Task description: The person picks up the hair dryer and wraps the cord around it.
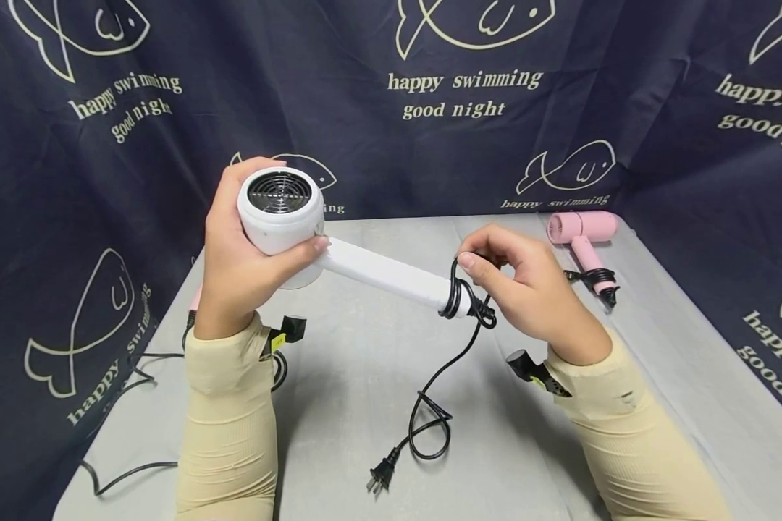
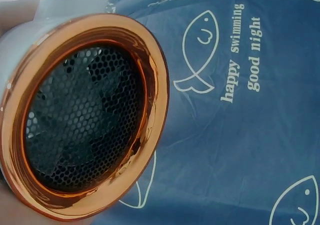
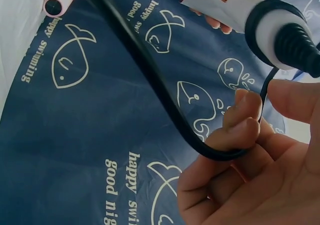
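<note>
My left hand (image 1: 231, 253) grips the barrel of a white hair dryer (image 1: 384, 275) above the table, thumb near the handle joint. Its black intake grille (image 1: 279, 192) faces up toward me. In the left wrist view, the outlet shows a shiny copper-coloured rim (image 2: 161, 85) around a dark mesh (image 2: 85, 120). A black power cord (image 1: 452, 298) is looped around the handle's end. My right hand (image 1: 528, 282) holds part of this cord with curled fingers; the right wrist view shows the cord (image 3: 150, 75) passing through them. The cord's lower part hangs down to a two-pin plug (image 1: 382, 470).
A pink hair dryer (image 1: 583, 228) lies at the table's back right, its black cord (image 1: 596, 277) wrapped around the handle. On the left, another pink item (image 1: 195, 298) is mostly hidden behind my left arm, near loose black cord (image 1: 137, 469). Dark blue fish-print curtains (image 1: 463, 159) enclose the grey table (image 1: 352, 434).
</note>
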Demonstrator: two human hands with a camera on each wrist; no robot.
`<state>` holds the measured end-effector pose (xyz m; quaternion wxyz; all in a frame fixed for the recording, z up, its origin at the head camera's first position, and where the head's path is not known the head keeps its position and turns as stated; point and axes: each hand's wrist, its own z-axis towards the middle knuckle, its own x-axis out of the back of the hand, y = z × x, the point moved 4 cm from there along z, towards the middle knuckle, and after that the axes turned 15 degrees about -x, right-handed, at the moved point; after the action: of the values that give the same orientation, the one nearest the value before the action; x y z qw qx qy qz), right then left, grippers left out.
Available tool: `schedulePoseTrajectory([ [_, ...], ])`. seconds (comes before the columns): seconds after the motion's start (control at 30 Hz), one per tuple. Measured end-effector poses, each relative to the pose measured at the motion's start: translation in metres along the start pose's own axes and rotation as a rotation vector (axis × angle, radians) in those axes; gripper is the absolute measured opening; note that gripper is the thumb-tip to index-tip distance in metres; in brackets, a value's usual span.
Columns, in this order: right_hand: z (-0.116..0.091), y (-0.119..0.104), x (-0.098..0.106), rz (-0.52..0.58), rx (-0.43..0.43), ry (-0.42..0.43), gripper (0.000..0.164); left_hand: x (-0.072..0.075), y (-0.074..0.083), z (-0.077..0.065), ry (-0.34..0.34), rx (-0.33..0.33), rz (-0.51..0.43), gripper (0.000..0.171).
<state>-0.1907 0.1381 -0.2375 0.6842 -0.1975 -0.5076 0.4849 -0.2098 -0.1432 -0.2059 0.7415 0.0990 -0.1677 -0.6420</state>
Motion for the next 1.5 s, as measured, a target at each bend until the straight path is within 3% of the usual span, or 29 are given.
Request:
schedulePoseTrajectory([
  [0.17,0.002,0.005,-0.003,-0.004,-0.019,-0.039,0.009,0.001,0.001,0.000,0.026,-0.009,-0.002,0.070],
  [0.37,0.004,0.011,-0.009,0.112,-0.064,-0.151,0.015,0.002,0.003,0.000,0.067,-0.009,-0.018,0.070],
  [0.67,0.006,0.015,-0.016,0.211,0.018,-0.210,0.029,0.003,0.003,0.002,0.128,-0.015,-0.061,0.068],
  [0.97,0.009,0.038,-0.023,0.150,0.025,-0.189,0.022,0.004,0.001,0.001,0.174,-0.003,-0.068,0.066],
  [1.27,0.003,0.016,-0.025,0.092,-0.017,-0.202,0.020,0.003,-0.002,0.000,0.268,0.086,-0.098,0.063],
  [1.5,0.001,0.014,-0.032,0.052,-0.044,-0.240,0.021,0.006,-0.002,0.000,0.335,0.116,-0.048,0.062],
])
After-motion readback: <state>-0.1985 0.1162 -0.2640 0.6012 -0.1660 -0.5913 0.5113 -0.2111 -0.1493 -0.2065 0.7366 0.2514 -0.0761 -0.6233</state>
